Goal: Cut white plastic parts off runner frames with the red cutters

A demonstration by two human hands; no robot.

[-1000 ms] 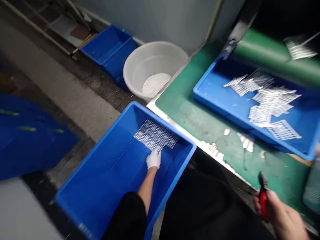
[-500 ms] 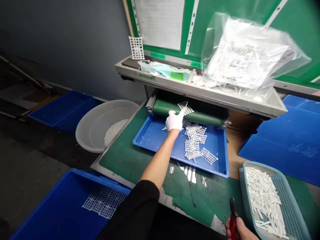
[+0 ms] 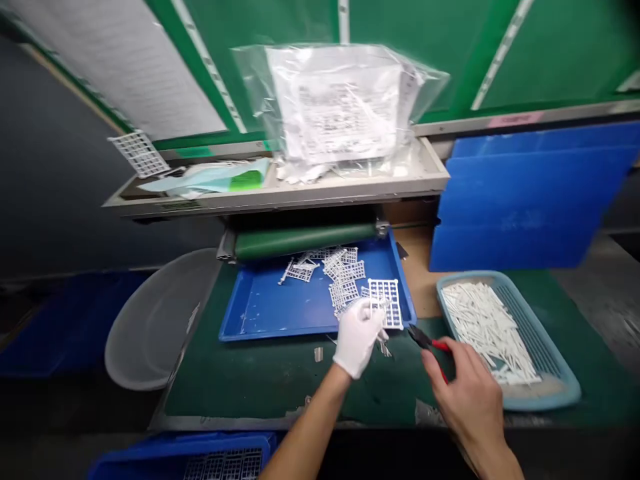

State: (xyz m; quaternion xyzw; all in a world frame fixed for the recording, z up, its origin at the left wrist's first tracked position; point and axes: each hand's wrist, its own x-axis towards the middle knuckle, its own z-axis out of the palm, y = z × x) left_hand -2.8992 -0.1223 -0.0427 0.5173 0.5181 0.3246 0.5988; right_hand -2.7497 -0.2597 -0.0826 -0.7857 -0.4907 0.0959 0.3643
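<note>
Green bench [image 3: 260,380]: blue tray [image 3: 280,307], pale basket [image 3: 543,402].

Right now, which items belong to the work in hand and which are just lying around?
In hand:
left hand pinching white grid
right hand gripping red-handled cutters
blue tray of loose grids
probably the basket of white sticks

Lying about:
clear bag on shelf
grey basin
blue boards

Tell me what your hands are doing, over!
Left hand, gloved, pinching white grid at corner of blue tray. Right hand gripping red-handled cutters, tips near grid. Nothing between them.
</note>
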